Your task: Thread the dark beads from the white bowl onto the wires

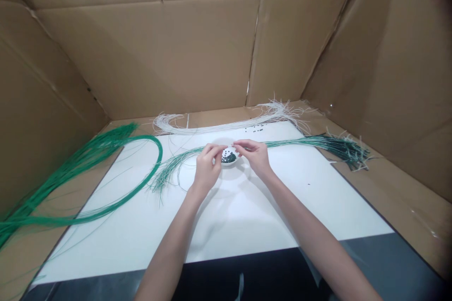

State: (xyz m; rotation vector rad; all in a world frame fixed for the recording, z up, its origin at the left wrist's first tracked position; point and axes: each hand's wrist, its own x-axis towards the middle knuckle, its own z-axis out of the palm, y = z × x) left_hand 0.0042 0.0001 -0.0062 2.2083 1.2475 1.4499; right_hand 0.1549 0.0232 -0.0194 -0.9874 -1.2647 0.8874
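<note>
Pinching closed with left hand [207,165] and right hand [256,154] — can't tell on what. Likely threading, over bowl [230,164] of dark beads [230,157] at 12 o'clock — next, calls for steady alignment.

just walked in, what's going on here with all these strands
A person's left hand and right hand meet almost fingertip to fingertip over a small white bowl holding dark bits; whatever they pinch is too small to make out. A thin green bundle stretches behind the hands, white strands lie farther back, and a thick green bundle sits at the left.
</note>
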